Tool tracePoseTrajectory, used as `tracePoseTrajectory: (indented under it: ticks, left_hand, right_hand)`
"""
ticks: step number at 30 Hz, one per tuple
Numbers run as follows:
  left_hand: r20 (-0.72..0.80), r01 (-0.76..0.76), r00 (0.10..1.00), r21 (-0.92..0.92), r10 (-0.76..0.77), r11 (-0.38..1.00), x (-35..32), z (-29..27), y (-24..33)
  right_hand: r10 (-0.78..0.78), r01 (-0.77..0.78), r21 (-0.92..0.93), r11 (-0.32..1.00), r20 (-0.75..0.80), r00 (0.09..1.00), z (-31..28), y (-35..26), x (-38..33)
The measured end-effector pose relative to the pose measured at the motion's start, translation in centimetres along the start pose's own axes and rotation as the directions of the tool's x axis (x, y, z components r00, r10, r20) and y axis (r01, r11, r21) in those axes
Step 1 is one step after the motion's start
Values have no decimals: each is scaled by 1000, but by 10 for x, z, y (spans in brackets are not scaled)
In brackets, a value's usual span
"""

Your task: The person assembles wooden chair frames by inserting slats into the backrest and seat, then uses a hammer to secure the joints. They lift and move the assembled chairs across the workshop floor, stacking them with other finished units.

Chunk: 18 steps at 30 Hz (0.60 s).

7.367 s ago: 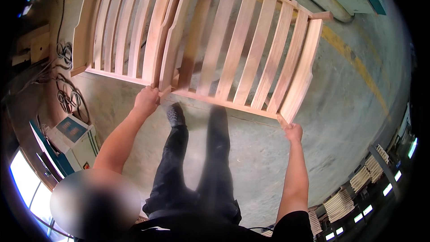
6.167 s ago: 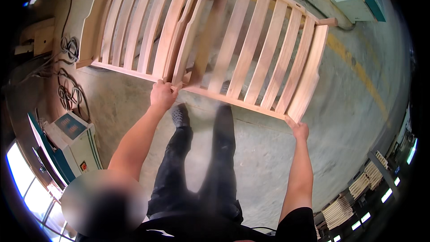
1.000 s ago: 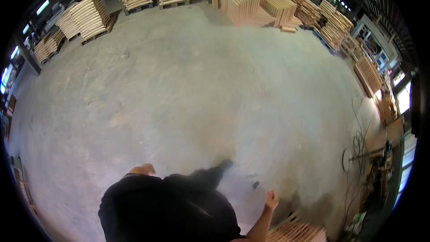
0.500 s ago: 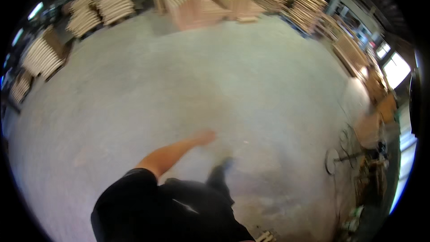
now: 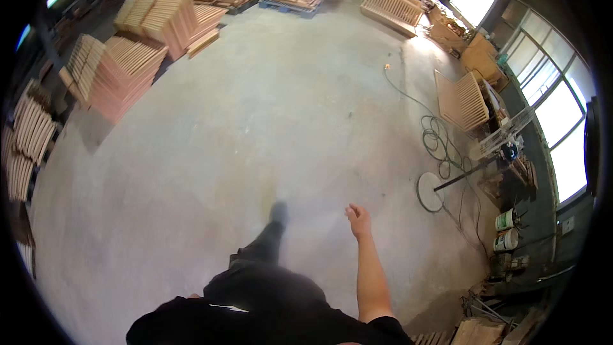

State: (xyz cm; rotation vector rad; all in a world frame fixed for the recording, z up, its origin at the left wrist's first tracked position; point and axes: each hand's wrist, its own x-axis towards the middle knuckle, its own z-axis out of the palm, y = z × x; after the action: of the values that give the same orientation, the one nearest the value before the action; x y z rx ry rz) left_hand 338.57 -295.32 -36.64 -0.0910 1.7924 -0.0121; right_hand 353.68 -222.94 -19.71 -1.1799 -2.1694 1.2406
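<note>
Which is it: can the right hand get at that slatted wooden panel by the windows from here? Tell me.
Probably not. The right hand is empty over bare concrete floor, and the slatted panel stands well beyond it, with coiled cable lying between.

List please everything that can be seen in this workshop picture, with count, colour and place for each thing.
concrete floor: one, grey, fills the middle
stacks of slatted wooden panels: several, pale wood, along the left and far edge
slatted panel standing alone: one, pale wood, far right
slatted panel by the windows: one, pale wood, right side
coiled cable: one, dark green, on the floor at right
stand with round base: one, white base, right of the walking person
buckets: two, whitish, lower right
windows: a row, bright, right wall
leg and shoe: one seen, black, stepping forward
right hand: one, empty, fingers loosely open, swung forward over the floor
left hand: not visible
</note>
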Motion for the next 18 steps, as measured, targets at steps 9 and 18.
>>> tracePoseTrajectory:
  ticks: [9, 18]
  left_hand:
    - [-566, -555, 603, 208, 562, 805, 7, -434, 607]
    - [-514, -818, 274, 320, 813, 478, -79, -689, 1079]
  right_hand:
    - [694, -400, -618, 676, 353, 627, 17, 135, 128]
    - [732, -485, -560, 672, 402, 550, 80, 140, 472]
